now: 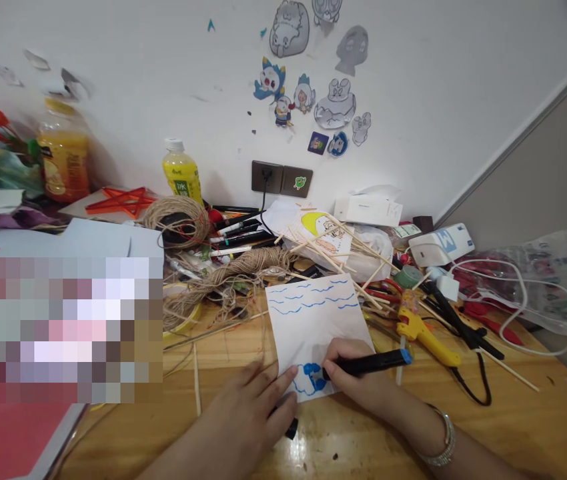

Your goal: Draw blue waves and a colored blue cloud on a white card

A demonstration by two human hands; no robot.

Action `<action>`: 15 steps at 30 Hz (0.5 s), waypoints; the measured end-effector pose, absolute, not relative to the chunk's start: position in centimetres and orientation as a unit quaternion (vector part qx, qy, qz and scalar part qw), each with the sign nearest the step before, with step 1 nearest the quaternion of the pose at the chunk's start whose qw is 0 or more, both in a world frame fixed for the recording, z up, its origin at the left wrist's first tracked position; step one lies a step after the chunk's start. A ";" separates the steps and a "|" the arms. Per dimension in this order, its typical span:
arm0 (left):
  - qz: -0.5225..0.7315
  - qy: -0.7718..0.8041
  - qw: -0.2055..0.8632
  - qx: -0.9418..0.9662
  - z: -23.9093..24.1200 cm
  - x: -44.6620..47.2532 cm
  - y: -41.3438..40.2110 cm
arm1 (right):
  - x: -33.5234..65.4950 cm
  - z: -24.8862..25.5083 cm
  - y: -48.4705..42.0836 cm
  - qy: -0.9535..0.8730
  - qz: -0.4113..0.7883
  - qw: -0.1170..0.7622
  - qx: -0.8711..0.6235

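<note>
The right hand (356,379) is grasping a seemingly light, stiff blue marker (378,362) by its barrel. The outspread left hand (243,417) is steadying likely crease-prone drawing paper (319,333) at its near-left edge.

The left forearm (188,450) is reaching in from the near edge and slanting toward the far right. The left hand (246,410) is turning its back upward, its fingers (278,386) extending to the far right, slightly spread, while its thumb (283,414) is lying apart on their near side. The right forearm (421,430) is coming from the near right and slanting far left; the right hand (358,377) is curling in a pinch, its fingertips pointing left toward the left hand.
</note>
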State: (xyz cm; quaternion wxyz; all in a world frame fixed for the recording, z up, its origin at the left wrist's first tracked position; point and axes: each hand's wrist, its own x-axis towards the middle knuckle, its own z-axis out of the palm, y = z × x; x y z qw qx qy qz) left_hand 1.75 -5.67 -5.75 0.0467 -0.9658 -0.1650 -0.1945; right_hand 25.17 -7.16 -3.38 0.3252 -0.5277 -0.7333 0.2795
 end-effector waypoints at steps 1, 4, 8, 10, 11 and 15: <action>-0.193 -0.166 0.047 -0.966 -5.7 1.7 -5.7 | 25.2 -3.3 -7.2 -0.732 0.285 0.325 -0.527; -0.192 -0.163 0.049 -0.966 -5.8 1.7 -5.6 | 25.1 -3.2 -7.1 -0.727 0.295 0.325 -0.528; -0.210 -0.165 0.053 -0.962 -6.2 1.8 -5.5 | 25.1 -3.2 -7.1 -0.723 0.298 0.322 -0.533; -0.216 -0.166 0.054 -0.961 -6.3 1.9 -5.5 | 25.1 -3.2 -7.1 -0.721 0.297 0.326 -0.535; -0.218 -0.165 0.053 -0.960 -6.3 1.9 -5.5 | 25.1 -3.2 -7.1 -0.720 0.295 0.328 -0.536; -0.220 -0.166 0.049 -0.960 -6.4 1.8 -5.5 | 25.1 -3.1 -7.1 -0.714 0.305 0.321 -0.543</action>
